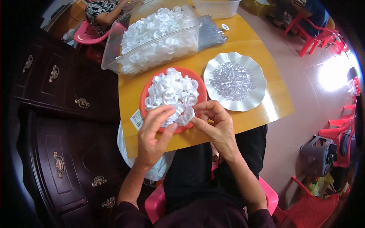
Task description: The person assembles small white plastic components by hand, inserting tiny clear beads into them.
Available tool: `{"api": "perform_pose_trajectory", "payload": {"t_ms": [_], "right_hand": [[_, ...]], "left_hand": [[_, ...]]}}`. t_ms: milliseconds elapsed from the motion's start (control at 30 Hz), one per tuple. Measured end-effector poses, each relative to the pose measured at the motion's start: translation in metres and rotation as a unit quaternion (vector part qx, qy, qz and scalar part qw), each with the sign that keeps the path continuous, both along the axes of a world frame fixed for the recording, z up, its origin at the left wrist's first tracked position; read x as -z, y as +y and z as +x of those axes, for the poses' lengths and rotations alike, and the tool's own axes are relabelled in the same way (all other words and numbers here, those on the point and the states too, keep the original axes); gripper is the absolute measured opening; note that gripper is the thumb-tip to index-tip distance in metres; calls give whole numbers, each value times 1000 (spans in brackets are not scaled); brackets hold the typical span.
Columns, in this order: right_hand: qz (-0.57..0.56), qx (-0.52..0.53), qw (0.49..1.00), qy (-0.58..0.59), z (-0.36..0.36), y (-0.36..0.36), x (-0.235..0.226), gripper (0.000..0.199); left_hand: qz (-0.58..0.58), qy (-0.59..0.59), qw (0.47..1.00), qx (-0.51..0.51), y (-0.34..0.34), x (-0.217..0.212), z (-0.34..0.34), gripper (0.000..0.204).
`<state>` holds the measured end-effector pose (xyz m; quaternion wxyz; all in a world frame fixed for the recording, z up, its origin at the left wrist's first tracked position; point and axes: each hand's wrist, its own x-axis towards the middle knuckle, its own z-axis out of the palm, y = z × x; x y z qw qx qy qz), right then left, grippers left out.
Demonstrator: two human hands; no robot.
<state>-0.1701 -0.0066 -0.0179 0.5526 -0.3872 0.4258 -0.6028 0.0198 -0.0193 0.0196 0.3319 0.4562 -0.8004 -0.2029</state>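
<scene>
Over the near rim of a red bowl [143, 100] heaped with small white plastic parts [167, 88], both my hands are close together. My right hand [218, 127] pinches a round white plastic piece [186, 117] by its right edge, between thumb and fingertips. To its left, my left hand [153, 133] hovers at the bowl's front with thumb and fingers apart, its fingertips near the loose parts. Whether those fingertips touch any part is hard to see. A white scalloped plate [259, 81] right of the bowl holds many small clear plastic pieces [232, 80].
A large clear bin [110, 57] of white parts stands behind the bowl on the yellow table [279, 102]. Beside it lie a grey plastic bag [211, 33] and one loose white piece [225, 27]. Dark drawers [57, 155] stand left; other people sit beyond the table.
</scene>
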Motion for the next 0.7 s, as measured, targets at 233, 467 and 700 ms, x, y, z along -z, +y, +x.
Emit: {"api": "perform_pose_trajectory", "payload": {"t_ms": [233,467,700], "right_hand": [[-109,-9,947,302,-6,14,-22,29],[-88,1,941,326,-50,2,-81,35],[-155,193,936,252,-132,-2,-49,39]], "left_hand": [[260,274,924,65,9,0,-18,40],[362,379,844,110,10,5,12,36],[411,440,790,118,6,3,12,33]]}}
